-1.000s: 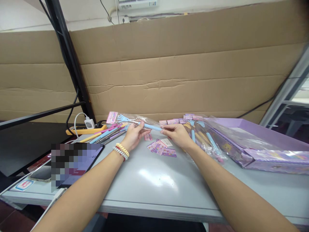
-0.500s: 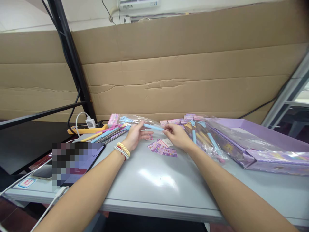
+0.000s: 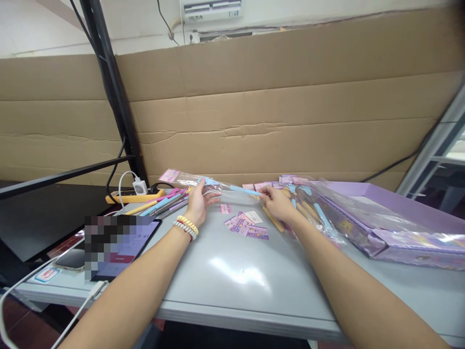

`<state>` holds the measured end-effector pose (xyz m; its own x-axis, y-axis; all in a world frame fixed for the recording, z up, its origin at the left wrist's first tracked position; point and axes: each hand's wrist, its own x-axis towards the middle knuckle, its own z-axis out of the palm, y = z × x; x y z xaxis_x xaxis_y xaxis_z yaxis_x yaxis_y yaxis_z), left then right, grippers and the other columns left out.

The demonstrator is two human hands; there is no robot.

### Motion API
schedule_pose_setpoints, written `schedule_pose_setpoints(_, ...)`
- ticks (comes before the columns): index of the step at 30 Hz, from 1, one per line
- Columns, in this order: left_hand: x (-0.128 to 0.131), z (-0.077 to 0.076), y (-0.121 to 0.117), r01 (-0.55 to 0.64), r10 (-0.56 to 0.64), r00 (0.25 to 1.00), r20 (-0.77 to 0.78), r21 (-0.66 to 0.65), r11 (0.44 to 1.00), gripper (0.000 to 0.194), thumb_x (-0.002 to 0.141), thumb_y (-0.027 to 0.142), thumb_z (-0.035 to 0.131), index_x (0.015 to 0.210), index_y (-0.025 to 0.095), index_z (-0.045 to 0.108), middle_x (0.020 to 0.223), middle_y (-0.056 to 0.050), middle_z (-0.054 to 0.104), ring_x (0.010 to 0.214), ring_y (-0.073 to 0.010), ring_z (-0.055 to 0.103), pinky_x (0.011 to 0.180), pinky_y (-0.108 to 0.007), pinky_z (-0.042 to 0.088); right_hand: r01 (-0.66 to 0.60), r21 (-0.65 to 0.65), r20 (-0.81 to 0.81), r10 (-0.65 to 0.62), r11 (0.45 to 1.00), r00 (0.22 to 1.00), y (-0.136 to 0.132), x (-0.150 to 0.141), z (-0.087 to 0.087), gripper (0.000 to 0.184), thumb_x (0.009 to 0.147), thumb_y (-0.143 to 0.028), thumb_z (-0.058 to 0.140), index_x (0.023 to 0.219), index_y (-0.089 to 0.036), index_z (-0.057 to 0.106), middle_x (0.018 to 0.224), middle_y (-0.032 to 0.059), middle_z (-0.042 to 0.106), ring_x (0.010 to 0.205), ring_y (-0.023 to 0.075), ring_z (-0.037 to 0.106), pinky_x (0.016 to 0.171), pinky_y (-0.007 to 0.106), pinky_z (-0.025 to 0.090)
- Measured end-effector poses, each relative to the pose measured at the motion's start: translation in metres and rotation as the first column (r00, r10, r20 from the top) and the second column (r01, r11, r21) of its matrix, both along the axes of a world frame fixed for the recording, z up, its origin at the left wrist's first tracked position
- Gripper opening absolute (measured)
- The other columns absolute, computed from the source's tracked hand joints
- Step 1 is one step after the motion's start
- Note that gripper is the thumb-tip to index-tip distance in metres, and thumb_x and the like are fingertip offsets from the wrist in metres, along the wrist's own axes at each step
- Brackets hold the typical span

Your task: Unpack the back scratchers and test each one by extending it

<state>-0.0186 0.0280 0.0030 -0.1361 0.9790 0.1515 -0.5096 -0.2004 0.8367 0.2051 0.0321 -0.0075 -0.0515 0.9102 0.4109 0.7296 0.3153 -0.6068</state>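
A light-blue back scratcher (image 3: 244, 190) with a hand-shaped head lies nearly level above the table, its head end inside a clear plastic bag (image 3: 187, 179) with a pink header. My left hand (image 3: 197, 203) grips the bag near the head, thumb above and the other fingers partly spread below. The end of the blue handle is pinched by my right hand (image 3: 276, 202). Below and between both hands, several small purple and pink cards (image 3: 241, 225) lie on the table, with a separate pink card (image 3: 225, 208) just behind them.
Loose scratchers (image 3: 165, 203) in several colours lie left, near a yellow power strip (image 3: 127, 196) and a tablet (image 3: 123, 247). Bagged scratchers (image 3: 323, 215) lie right, against an open purple box (image 3: 378, 242). A cardboard panel (image 3: 254, 121) stands behind the grey table (image 3: 218, 286).
My right hand has moved right with the scratcher's handle. The head has slid right inside the bag, closer to my left hand, and the pink header now sits farther from it.
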Motion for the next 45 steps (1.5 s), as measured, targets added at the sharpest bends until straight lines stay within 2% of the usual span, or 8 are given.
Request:
schedule_pose_setpoints(5, -0.005, 0.003, 0.000, 0.042, -0.043, 0.998, 0.035, 0.026, 0.999, 0.021, 0.080, 0.034, 0.056, 0.082, 0.017, 0.045, 0.065, 0.003, 0.049, 0.060, -0.0185, 0.066, 0.058, -0.030, 0.054, -0.108, -0.039, -0.126, 0.103, 0.993, 0.987, 0.000, 0.004, -0.003, 0.014, 0.078, -0.024, 0.046, 0.086, -0.016, 0.054, 0.074, 0.0032, 0.057, 0.066, 0.0138, 0.050, 0.062, 0.026, 0.037)
schedule_pose_setpoints(10, 0.000, 0.000, -0.004, 0.162, -0.163, 0.986, 0.026, 0.037, 0.986, 0.017, 0.085, 0.030, 0.050, 0.084, 0.013, 0.052, 0.075, -0.003, 0.059, 0.063, -0.0179, 0.066, 0.059, -0.030, 0.054, -0.348, -0.073, -0.415, 0.289, 0.935, 0.863, -0.012, -0.010, 0.000, 0.025, 0.071, -0.032, 0.056, 0.089, -0.016, 0.051, 0.074, 0.0007, 0.054, 0.061, 0.0108, 0.049, 0.055, 0.024, 0.039)
schedule_pose_setpoints(16, 0.006, -0.004, -0.004, 0.205, -0.205, 0.978, -0.026, -0.002, 0.979, 0.026, 0.086, 0.038, 0.047, 0.083, 0.013, 0.054, 0.076, -0.006, 0.063, 0.060, -0.0147, 0.064, 0.061, -0.031, 0.055, -0.467, -0.150, -0.428, 0.369, 0.871, 0.825, -0.009, -0.016, -0.005, 0.035, 0.068, -0.034, 0.061, 0.096, -0.017, 0.049, 0.059, -0.0056, 0.048, 0.047, 0.0071, 0.040, 0.045, 0.021, 0.028)
schedule_pose_setpoints(27, -0.020, 0.009, 0.010, -0.282, 0.283, 0.959, 0.023, -0.029, 0.959, 0.017, 0.088, 0.025, 0.036, 0.078, 0.017, 0.047, 0.060, 0.003, 0.051, 0.048, -0.0107, 0.056, 0.048, -0.024, 0.049, -0.200, -0.071, -0.202, 0.182, 0.977, 0.962, -0.012, -0.012, 0.002, 0.027, 0.067, -0.039, 0.060, 0.080, -0.015, 0.061, 0.071, 0.0017, 0.060, 0.064, 0.0135, 0.051, 0.058, 0.024, 0.035)
schedule_pose_setpoints(35, -0.032, 0.017, 0.009, -0.302, 0.306, 0.951, 0.051, -0.079, 0.950, 0.016, 0.087, 0.027, 0.036, 0.079, 0.018, 0.046, 0.062, 0.002, 0.056, 0.042, -0.0101, 0.054, 0.040, -0.020, 0.040, 0.121, -0.063, -0.109, -0.128, 0.991, 0.986, -0.012, -0.002, 0.005, 0.032, 0.074, -0.045, 0.050, 0.067, -0.015, 0.059, 0.058, 0.0022, 0.055, 0.056, 0.0148, 0.047, 0.051, 0.025, 0.029)
schedule_pose_setpoints(40, -0.021, 0.007, 0.005, 0.070, -0.083, 0.991, -0.106, -0.114, 0.991, 0.018, 0.080, 0.028, 0.047, 0.069, 0.016, 0.051, 0.056, -0.001, 0.057, 0.042, -0.0114, 0.054, 0.041, -0.021, 0.042, 0.172, 0.000, -0.176, -0.169, 0.985, 0.970, -0.010, -0.002, 0.008, 0.026, 0.078, -0.038, 0.043, 0.068, -0.017, 0.055, 0.062, 0.0026, 0.057, 0.058, 0.0152, 0.048, 0.053, 0.025, 0.029)
schedule_pose_setpoints(42, -0.014, -0.001, 0.003, 0.258, -0.287, 0.923, -0.258, -0.138, 0.956, 0.020, 0.075, 0.030, 0.054, 0.062, 0.015, 0.054, 0.053, -0.002, 0.057, 0.043, -0.0123, 0.054, 0.041, -0.022, 0.042, 0.172, 0.020, -0.169, -0.166, 0.985, 0.971, -0.010, -0.005, 0.008, 0.026, 0.079, -0.037, 0.043, 0.068, -0.017, 0.054, 0.061, 0.0021, 0.055, 0.058, 0.0151, 0.048, 0.053, 0.025, 0.029)
schedule_pose_setpoints(45, -0.004, -0.014, 0.001, 0.355, -0.376, 0.777, -0.504, -0.142, 0.924, 0.025, 0.070, 0.035, 0.061, 0.054, 0.016, 0.056, 0.047, -0.003, 0.055, 0.040, -0.0121, 0.050, 0.040, -0.023, 0.039, 0.117, 0.031, -0.151, -0.111, 0.993, 0.982, -0.009, -0.009, 0.005, 0.028, 0.079, -0.040, 0.044, 0.069, -0.016, 0.056, 0.062, 0.0017, 0.055, 0.060, 0.0153, 0.048, 0.055, 0.025, 0.029)
